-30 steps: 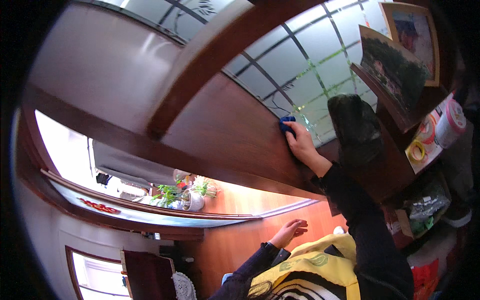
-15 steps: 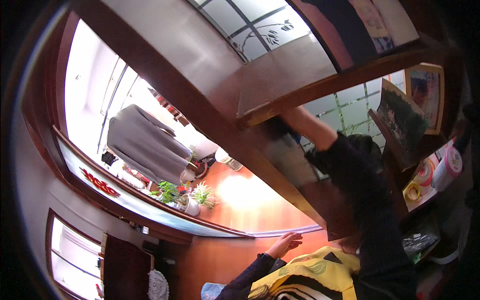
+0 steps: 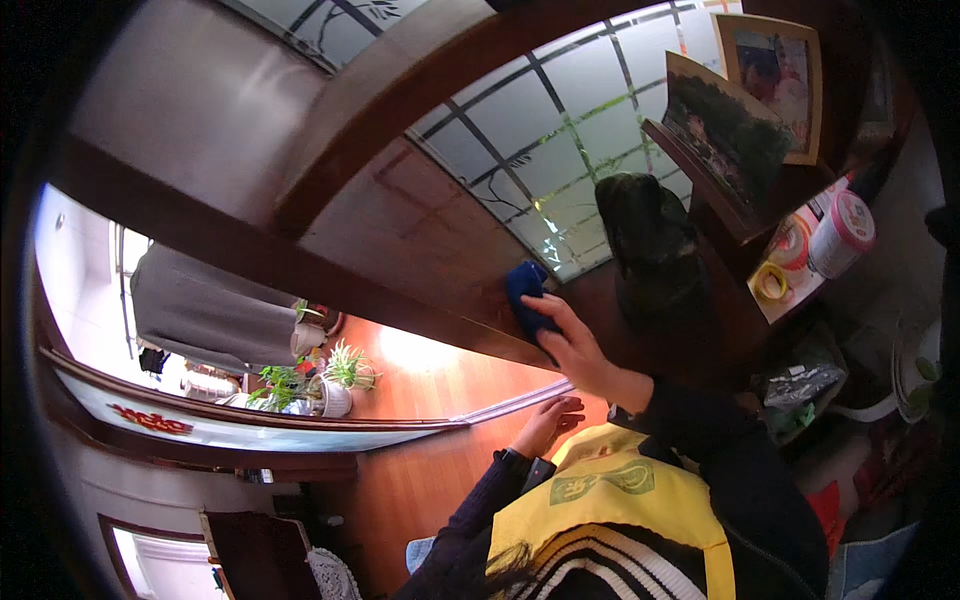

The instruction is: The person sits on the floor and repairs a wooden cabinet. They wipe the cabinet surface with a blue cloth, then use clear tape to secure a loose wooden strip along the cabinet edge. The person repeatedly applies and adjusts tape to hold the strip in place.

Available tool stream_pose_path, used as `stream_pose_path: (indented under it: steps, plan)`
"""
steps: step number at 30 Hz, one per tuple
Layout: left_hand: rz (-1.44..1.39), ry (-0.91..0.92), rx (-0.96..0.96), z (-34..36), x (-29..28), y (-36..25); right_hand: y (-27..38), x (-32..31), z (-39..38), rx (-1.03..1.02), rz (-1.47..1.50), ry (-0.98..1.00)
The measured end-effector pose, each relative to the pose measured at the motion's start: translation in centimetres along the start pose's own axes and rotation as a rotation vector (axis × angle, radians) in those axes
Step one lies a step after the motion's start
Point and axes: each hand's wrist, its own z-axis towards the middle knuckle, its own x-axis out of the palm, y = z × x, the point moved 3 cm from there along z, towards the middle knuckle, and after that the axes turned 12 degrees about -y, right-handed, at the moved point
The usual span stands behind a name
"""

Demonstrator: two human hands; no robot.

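On the dark wooden shelf [image 3: 430, 230] in front of me, my right hand [image 3: 578, 355] has its fingers closed on a blue cloth [image 3: 525, 290], pressed against the board near its front edge. A dark irregular object [image 3: 645, 225], perhaps a stone, stands just right of the cloth, before the frosted grid glass [image 3: 540, 140]. Lower down, my left hand [image 3: 540, 428] hangs over the wooden floor with fingers loosely bent, apart and holding nothing. A yellow apron [image 3: 600, 480] covers my front.
Two pictures [image 3: 720, 130] lean at upper right, above a pink-lidded canister [image 3: 840, 235] and a tape roll [image 3: 771, 283]. A crinkled bag [image 3: 800, 390] lies lower right. At left, a glass door panel [image 3: 150, 415] borders a bright space with potted plants [image 3: 335, 395] and hanging grey clothing [image 3: 210, 305].
Half a second ago my right arm reached up behind a board; now that hand shows lower, gripping the cloth nearer the shelf's front edge. The view has shifted back rightward along the shelf.
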Motion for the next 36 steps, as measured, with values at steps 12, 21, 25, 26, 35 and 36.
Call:
stream_pose_path:
  steps: [12,21,25,26,35,36]
  plan:
    - [-0.057,-0.051,-0.039,-2.4,-0.8,1.0,-24.4,-7.2,-3.7,0.777,-0.458,-0.185]
    - [-0.217,-0.140,-0.046,-4.2,-6.8,4.8,-22.2,-7.4,6.2,0.351,-1.044,-0.709]
    - [-0.273,-0.182,-0.056,-4.4,-9.3,5.6,-23.8,-7.2,4.9,0.122,-1.522,-0.380]
    - [-0.283,-0.191,-0.059,-4.3,-9.9,5.6,-25.0,-7.7,4.7,0.221,-1.661,-0.227]
    - [-0.234,-0.233,-0.065,-3.6,-13.2,5.4,-30.2,-8.6,5.7,0.202,-2.056,0.144]
    - [-0.234,-0.229,-0.068,-3.4,-13.3,5.4,-30.3,-8.5,5.2,0.156,-2.024,0.185]
